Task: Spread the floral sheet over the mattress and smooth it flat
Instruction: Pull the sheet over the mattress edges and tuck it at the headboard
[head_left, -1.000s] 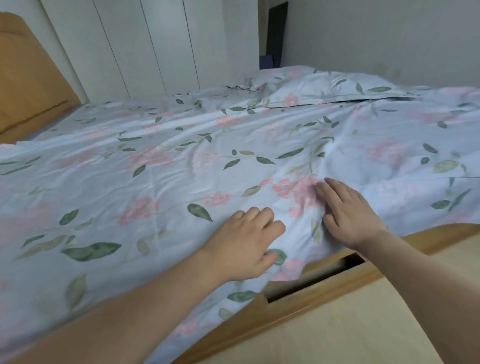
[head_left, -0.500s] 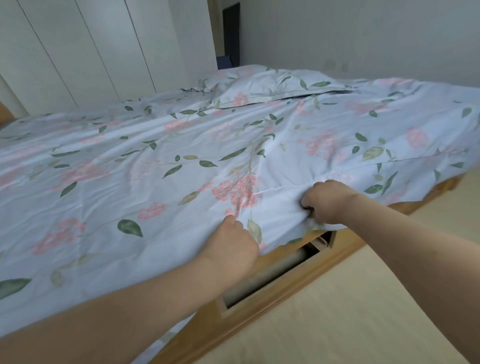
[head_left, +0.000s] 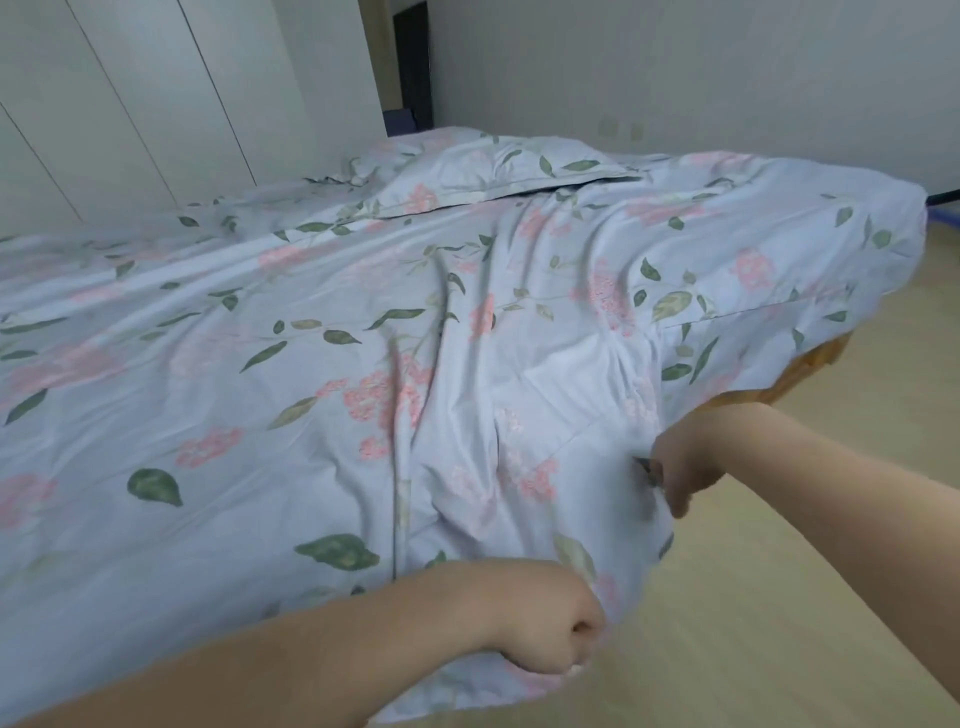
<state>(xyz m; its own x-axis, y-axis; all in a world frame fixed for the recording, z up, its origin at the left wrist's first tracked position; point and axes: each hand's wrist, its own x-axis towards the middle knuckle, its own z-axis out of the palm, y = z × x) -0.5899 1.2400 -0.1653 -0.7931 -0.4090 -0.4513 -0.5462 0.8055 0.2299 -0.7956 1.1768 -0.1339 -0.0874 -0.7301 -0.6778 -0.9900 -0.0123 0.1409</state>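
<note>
The pale blue floral sheet (head_left: 322, 364) covers the whole bed, with pink blossoms and green leaves on it. Long creases run from its near edge toward the middle. My left hand (head_left: 545, 618) grips the near edge in a fist, low at the front. My right hand (head_left: 685, 462) pinches the same edge further right, and the cloth between the two hands is lifted off the bed side and hangs out over the floor. The mattress itself is hidden under the sheet.
A pillow in the same floral cloth (head_left: 493, 166) lies at the far end. The wooden bed frame (head_left: 810, 374) shows under the sheet at right. White wardrobe doors (head_left: 130, 104) stand behind the bed; light wood floor (head_left: 779, 597) lies at right.
Both hands went from lying flat on the sheet to gripping its near edge. They have pulled the edge out toward me, off the bed frame, and new creases have formed. My view swung right.
</note>
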